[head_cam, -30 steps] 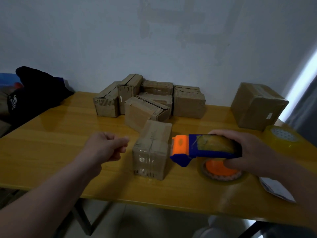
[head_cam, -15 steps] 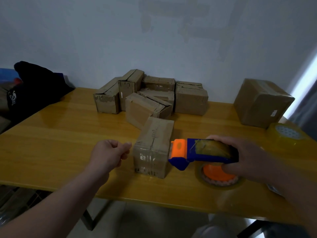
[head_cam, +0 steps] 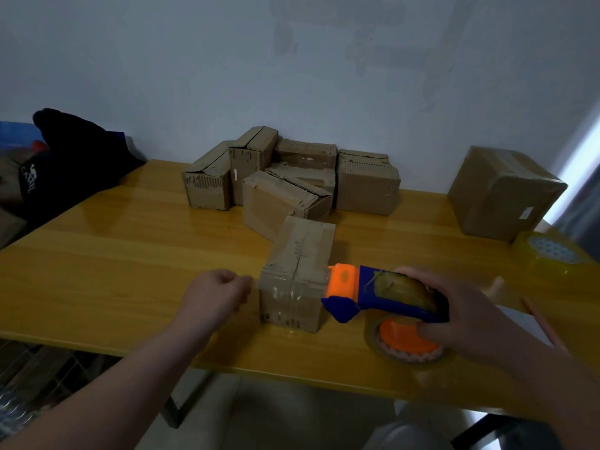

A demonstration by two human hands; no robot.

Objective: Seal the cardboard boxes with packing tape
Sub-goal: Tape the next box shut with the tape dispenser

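The yellow bench [head_cam: 130,271] carries everything. A heap of small cardboard boxes [head_cam: 292,183] sits at its far edge against the wall, and a bigger box [head_cam: 500,193] stands well apart at the far right.

The box in hand [head_cam: 298,274] stands alone near the front edge, between the two hands. Its long axis runs away from the person and leans a little to the right at the far end. The top seam follows that same line. Its near face has a glossy sheen, which looks like tape already laid there.

The tape dispenser [head_cam: 383,293] lies to the right of this box with its own length crosswise to the box's. Its orange nose points left, at or just beside the box's near right top corner. Whether it touches the box I cannot tell.

The right hand [head_cam: 467,313] is wrapped round the blue body of the dispenser from above, above the orange-hubbed roll [head_cam: 406,339]. The left hand [head_cam: 211,297] hovers just beside the box's left side, apart from it by a narrow gap. Its fingers are curled in, with nothing visible in them.

In my judgement, the next move depends on that right angle. The dispenser's nose would have to turn to line up with the seam before a strip could run along it. The left hand is the nearer one for steadying the box.
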